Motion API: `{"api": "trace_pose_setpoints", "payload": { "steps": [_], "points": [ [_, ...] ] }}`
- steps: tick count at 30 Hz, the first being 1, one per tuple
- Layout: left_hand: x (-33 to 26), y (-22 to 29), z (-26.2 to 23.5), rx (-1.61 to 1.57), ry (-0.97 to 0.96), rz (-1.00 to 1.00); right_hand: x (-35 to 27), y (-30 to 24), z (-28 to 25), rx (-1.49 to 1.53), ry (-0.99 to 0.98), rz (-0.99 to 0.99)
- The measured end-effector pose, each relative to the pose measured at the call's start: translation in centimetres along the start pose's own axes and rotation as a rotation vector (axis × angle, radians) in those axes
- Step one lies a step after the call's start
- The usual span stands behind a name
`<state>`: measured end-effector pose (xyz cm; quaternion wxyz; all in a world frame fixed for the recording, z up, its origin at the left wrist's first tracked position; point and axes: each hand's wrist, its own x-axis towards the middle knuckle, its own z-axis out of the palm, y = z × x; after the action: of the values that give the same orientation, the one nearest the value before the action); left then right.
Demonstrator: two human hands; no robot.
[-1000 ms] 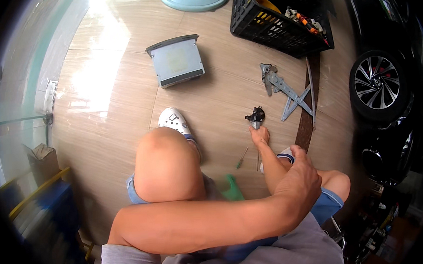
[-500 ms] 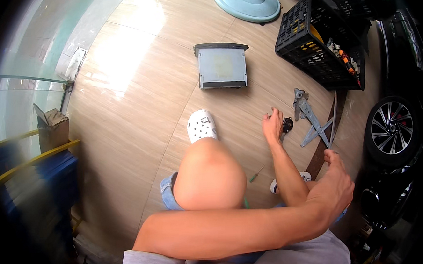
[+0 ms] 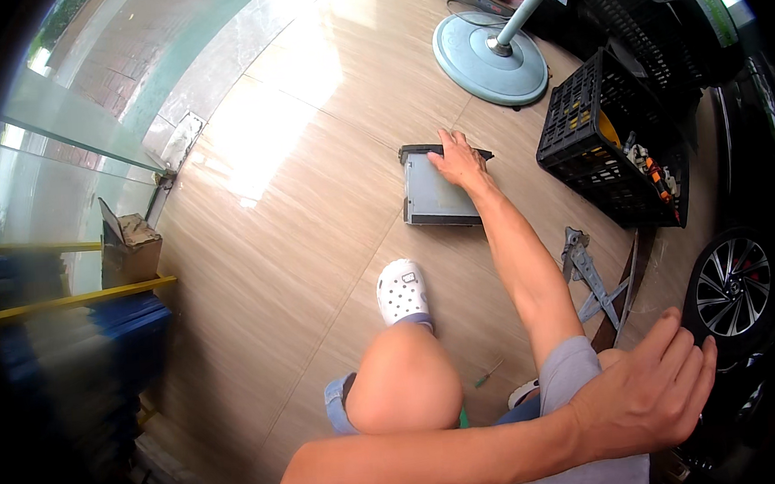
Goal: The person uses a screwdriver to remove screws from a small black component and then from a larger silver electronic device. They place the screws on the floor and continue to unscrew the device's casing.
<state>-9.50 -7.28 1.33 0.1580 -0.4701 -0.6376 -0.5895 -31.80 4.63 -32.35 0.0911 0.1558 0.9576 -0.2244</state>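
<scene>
A: What can't you make out?

B: Plenty. Your right hand (image 3: 459, 159) lies over the far right corner of the grey metal unit (image 3: 436, 191), so that corner & part of its dark front edge are covered. The fingertips reach the dark edge; can't tell if they curl under it or just press on top. Palm is flat, fingers spread a bit.

A: And the other hand?

B: Your left hand (image 3: 647, 395) crosses your body and rests on your right upper arm, by the grey sleeve; fingers loosely spread, nothing in it. The hands are well apart.

A: Where's the unit relative to you?

B: On the tan tile floor (image 3: 299, 247), ahead of your left knee (image 3: 405, 387) & beyond the white clog (image 3: 403, 291), right arm stretched out to reach it. Well away from your left hand.

A: What else is unclear?

B: The black crate (image 3: 587, 145) to the right of the unit holds mixed bits, too small to name. The fan base (image 3: 490, 58) is in view, but the pole is cut off at the top. The metal bracket (image 3: 585, 274) is partly behind your right arm. The car wheel (image 3: 732, 285) is bent by the lens rim. A small screwdriver (image 3: 489, 375) is near your knee, barely visible. The left side is blurry: cardboard box (image 3: 131, 249), glass panel, blue stack.
</scene>
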Motion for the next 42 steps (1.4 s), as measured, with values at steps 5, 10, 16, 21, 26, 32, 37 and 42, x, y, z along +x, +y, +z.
{"api": "trace_pose_setpoints", "payload": {
  "steps": [5, 10, 16, 21, 26, 32, 37, 42],
  "points": [
    [0.3, -1.6, -1.2, 0.135, -0.130, -0.030, 1.0, 2.0, 0.5, -0.007, -0.175, 0.046],
    [0.7, -2.1, -0.6, 0.174, -0.070, -0.024, -0.8, 2.7, 0.2, 0.026, -0.136, 0.010],
    [0.1, -0.6, 1.8, 0.080, -0.136, 0.054, -5.7, 7.5, 0.4, 0.047, 0.023, 0.042],
    [-0.4, -0.4, 3.3, 0.070, -0.231, 0.108, -12.0, 10.5, 0.1, 0.157, -0.019, 0.136],
    [-2.0, -0.8, 4.2, 0.118, -0.390, 0.159, -18.6, 13.0, 0.0, 0.094, -0.055, -0.004],
    [-1.0, -1.3, 3.4, 0.126, -0.662, 0.154, -26.6, 20.6, -5.1, 0.067, 0.138, 0.253],
    [1.2, -1.1, 2.1, 0.122, -0.654, -0.055, -33.2, 21.6, -15.7, -0.044, 0.274, 0.304],
    [1.5, -2.1, -0.7, 0.115, -0.436, -0.168, -41.1, 16.1, -28.5, -0.166, 0.485, 0.298]
  ]
}}
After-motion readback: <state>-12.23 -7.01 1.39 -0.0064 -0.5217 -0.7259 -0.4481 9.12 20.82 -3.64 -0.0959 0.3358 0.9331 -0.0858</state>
